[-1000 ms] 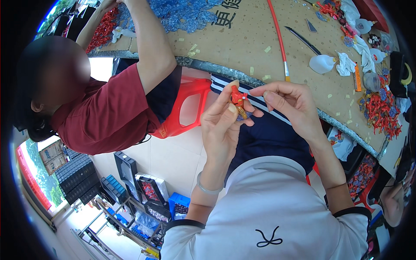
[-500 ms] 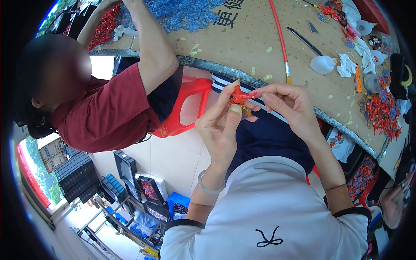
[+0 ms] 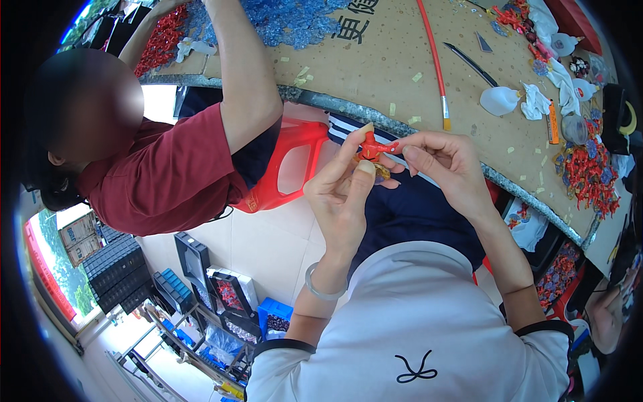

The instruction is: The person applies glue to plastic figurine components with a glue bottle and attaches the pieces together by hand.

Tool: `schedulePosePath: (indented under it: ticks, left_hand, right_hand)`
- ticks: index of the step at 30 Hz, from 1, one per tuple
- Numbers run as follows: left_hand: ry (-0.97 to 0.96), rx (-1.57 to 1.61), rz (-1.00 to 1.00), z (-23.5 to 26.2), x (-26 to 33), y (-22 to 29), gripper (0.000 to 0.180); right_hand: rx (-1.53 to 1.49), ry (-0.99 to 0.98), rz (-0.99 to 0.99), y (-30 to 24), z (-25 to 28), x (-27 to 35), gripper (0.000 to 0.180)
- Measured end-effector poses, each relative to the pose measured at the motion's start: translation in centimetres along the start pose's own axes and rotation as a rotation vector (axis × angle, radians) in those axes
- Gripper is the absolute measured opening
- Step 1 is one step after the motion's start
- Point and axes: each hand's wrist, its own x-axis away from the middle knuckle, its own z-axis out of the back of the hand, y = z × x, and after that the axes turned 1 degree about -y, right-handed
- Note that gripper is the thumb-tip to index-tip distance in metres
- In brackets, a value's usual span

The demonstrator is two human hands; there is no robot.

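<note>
A small red toy figure point(image 3: 370, 147) is in my left hand point(image 3: 340, 194), pinched between thumb and fingers above my lap. A clear yellow part point(image 3: 382, 172) shows at the figure's lower end, partly hidden by my fingers. My right hand point(image 3: 450, 166) has its thumb and forefinger closed at the tip of the red piece that sticks out to the right from the figure. Exactly how the fingertips grip that tip is too small to make out.
Across the table point(image 3: 375, 74) lie a red-handled paintbrush point(image 3: 434, 60), a black-handled knife point(image 3: 470, 63), a white plastic bottle point(image 3: 499, 100) and a pile of red and purple toy parts point(image 3: 589, 175). A co-worker in a dark red shirt point(image 3: 167, 174) sits at left beside heaped blue pieces point(image 3: 274, 23).
Both my hands keep almost the same place and grip on the toy figure. The co-worker's arm has shifted slightly to the right.
</note>
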Motion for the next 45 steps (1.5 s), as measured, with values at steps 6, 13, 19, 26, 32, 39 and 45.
schedulePosePath:
  ticks: [6,13,19,26,32,39,45]
  left_hand:
    - [0.009,0.003,0.016,0.0,-0.2,0.1,0.036]
    - [0.019,-0.014,0.041,0.2,0.1,0.2,0.036]
    - [0.038,-0.024,0.041,0.3,0.5,0.3,0.039]
    - [0.044,-0.009,0.041,0.3,0.3,0.2,0.039]
    - [0.018,0.029,0.049,-0.4,-0.6,0.2,0.037]
    - [0.053,0.074,0.131,1.1,0.9,1.3,0.038]
    - [-0.066,0.207,0.041,0.8,0.5,-0.6,0.037]
  right_hand:
    - [-0.004,-0.011,-0.008,0.0,0.0,-0.1,0.022]
    - [0.010,-0.013,-0.025,0.0,-0.2,0.0,0.023]
    - [-0.009,-0.012,-0.030,0.2,-0.6,0.2,0.022]
    - [0.019,-0.012,-0.030,0.1,-0.4,0.1,0.022]
    - [0.026,0.003,-0.011,-0.5,0.3,-0.4,0.021]
    - [-0.048,0.001,-0.088,0.9,-1.6,-0.3,0.018]
    - [-0.075,0.103,-0.082,2.7,-0.1,0.4,0.018]
